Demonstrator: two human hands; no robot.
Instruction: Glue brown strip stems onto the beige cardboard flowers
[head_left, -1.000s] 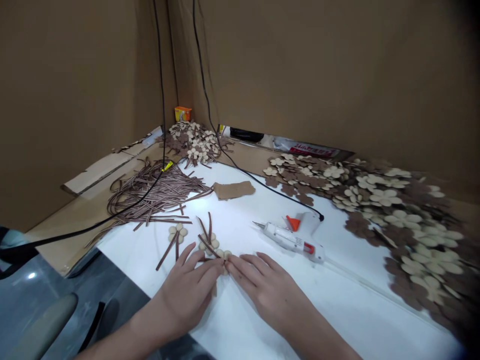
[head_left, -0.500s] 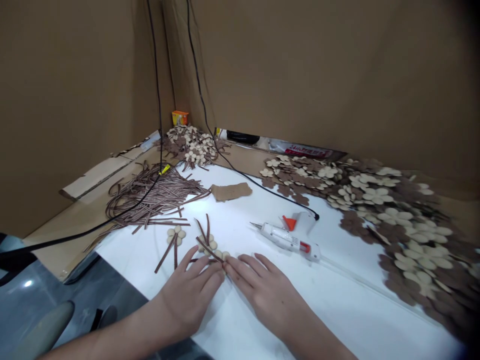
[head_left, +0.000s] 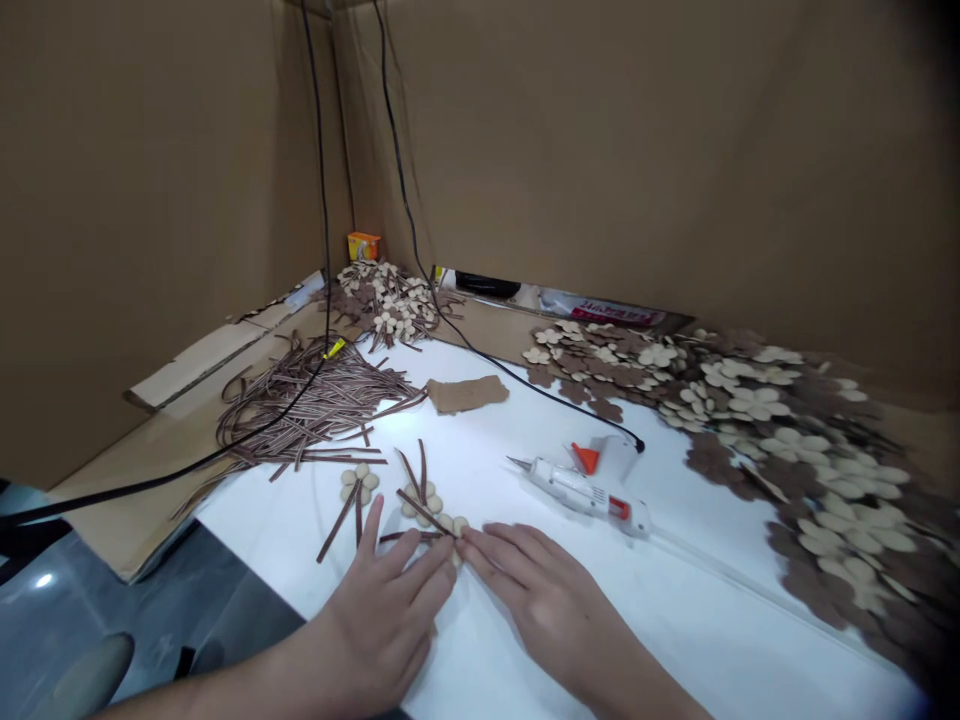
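Left hand (head_left: 390, 595) and right hand (head_left: 536, 585) are touching a beige flower (head_left: 460, 524), their grip hidden. The left little finger (head_left: 371, 525) is now pointing straighter toward the far side.

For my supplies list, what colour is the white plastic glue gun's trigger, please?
The trigger is orange-red, best seen in the head view.

The white surface (head_left: 750, 660) carries 1 glue gun (head_left: 574, 488), 1 cardboard scrap (head_left: 469, 395) and 3 cream flowers (head_left: 370, 481).
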